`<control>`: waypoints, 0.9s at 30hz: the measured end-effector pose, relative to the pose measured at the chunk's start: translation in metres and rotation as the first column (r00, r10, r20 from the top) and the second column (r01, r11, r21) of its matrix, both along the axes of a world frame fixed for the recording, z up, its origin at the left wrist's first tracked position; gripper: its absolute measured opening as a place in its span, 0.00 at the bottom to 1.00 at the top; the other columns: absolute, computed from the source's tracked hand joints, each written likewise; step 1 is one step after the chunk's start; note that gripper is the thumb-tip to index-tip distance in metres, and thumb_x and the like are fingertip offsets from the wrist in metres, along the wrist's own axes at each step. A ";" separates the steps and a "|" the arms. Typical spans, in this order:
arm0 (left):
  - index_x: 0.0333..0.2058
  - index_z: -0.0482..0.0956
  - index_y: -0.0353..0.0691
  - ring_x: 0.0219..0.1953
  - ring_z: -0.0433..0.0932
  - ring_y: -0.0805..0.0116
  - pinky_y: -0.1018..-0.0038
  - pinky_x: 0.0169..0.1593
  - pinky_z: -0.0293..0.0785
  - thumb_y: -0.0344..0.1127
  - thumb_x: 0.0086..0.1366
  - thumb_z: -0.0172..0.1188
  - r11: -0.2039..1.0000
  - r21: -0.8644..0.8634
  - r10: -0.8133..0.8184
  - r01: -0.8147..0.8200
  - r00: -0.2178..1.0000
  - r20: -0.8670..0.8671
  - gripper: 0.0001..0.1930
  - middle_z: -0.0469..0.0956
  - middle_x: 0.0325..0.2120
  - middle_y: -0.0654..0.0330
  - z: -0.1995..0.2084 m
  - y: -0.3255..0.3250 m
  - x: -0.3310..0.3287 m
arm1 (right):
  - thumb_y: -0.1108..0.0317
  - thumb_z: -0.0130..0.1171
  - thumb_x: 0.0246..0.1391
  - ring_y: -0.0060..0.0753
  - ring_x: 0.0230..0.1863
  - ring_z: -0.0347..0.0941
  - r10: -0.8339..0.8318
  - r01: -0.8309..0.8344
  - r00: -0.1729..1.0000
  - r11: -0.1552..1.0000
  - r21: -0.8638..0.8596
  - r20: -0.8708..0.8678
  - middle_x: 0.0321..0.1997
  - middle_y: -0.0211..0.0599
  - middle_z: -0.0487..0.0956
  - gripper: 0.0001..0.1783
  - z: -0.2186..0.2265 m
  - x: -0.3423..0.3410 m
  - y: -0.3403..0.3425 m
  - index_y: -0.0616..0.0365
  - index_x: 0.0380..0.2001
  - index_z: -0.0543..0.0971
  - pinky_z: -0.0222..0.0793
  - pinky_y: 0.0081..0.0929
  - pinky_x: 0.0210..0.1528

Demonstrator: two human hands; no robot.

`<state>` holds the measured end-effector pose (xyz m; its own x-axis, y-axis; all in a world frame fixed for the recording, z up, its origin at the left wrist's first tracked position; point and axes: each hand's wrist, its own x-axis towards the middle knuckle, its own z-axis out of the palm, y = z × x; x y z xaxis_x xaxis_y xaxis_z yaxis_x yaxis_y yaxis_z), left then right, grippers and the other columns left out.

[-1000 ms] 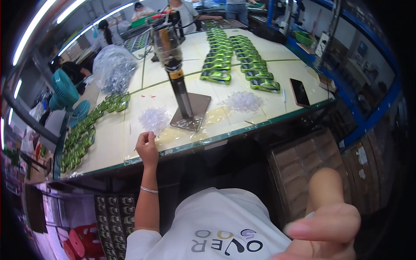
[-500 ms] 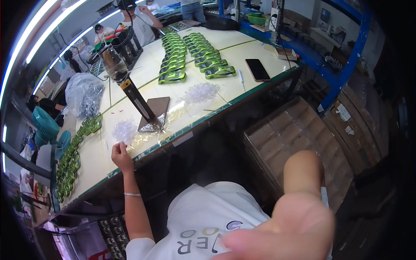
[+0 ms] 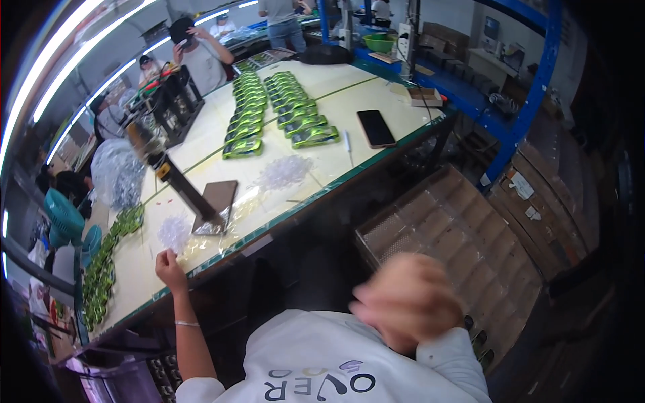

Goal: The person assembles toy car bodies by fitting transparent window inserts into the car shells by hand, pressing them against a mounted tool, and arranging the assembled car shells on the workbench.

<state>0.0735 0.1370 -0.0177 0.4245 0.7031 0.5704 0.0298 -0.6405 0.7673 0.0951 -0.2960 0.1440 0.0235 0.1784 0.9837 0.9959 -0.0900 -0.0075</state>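
My left hand (image 3: 171, 271) is at the table's near edge, its fingers closed in a pinch; what they hold, if anything, is too small to make out. Just beyond it lies a heap of small clear plastic pieces (image 3: 173, 232). A second, wider heap of clear pieces (image 3: 285, 172) is farther right. Between them a dark post with a yellow band (image 3: 180, 183) stands tilted in view beside a brown flat plate (image 3: 222, 195). My right hand (image 3: 410, 302) is raised in front of my shirt, off the table; motion smears its fingers, so its grip cannot be read.
Two rows of green packaged items (image 3: 243, 127) run across the table (image 3: 195, 158). More green items (image 3: 101, 282) line the left side. A phone (image 3: 376, 128) and a white pen (image 3: 347, 144) lie right. A compartmented brown tray (image 3: 430, 215) is below the table; a person (image 3: 205, 64) stands across.
My right hand has moved left and away from the camera, over my shirt front. The left hand stays by the small heap, while the whole view has shifted a little.
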 end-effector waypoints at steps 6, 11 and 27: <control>0.23 0.71 0.31 0.22 0.68 0.76 0.80 0.28 0.64 0.32 0.58 0.49 1.000 -0.001 -0.002 0.002 0.999 -0.050 0.09 0.70 0.17 0.61 0.001 -0.004 0.010 | 0.81 0.50 0.33 0.39 0.25 0.71 -0.014 -0.054 0.816 0.993 -0.101 -0.578 0.22 0.37 0.73 0.05 -0.146 0.076 0.037 0.60 0.19 0.72 0.67 0.29 0.26; 0.22 0.70 0.33 0.21 0.67 0.77 0.81 0.28 0.64 0.33 0.58 0.50 0.998 -0.006 0.069 -0.069 0.997 -0.044 0.10 0.70 0.17 0.63 -0.004 0.003 0.009 | 0.74 0.47 0.39 0.40 0.25 0.72 -0.206 -0.053 0.523 0.960 -0.273 -0.827 0.22 0.36 0.74 0.06 -0.248 0.086 0.056 0.57 0.16 0.74 0.68 0.32 0.27; 0.21 0.69 0.32 0.22 0.66 0.76 0.79 0.29 0.63 0.33 0.58 0.48 0.977 0.053 0.214 -0.208 0.966 -0.148 0.11 0.69 0.17 0.62 0.003 -0.007 0.008 | 0.76 0.49 0.37 0.35 0.22 0.72 -0.216 0.010 0.517 0.969 -0.247 -0.829 0.21 0.32 0.73 0.05 -0.278 0.091 0.047 0.56 0.16 0.73 0.68 0.29 0.23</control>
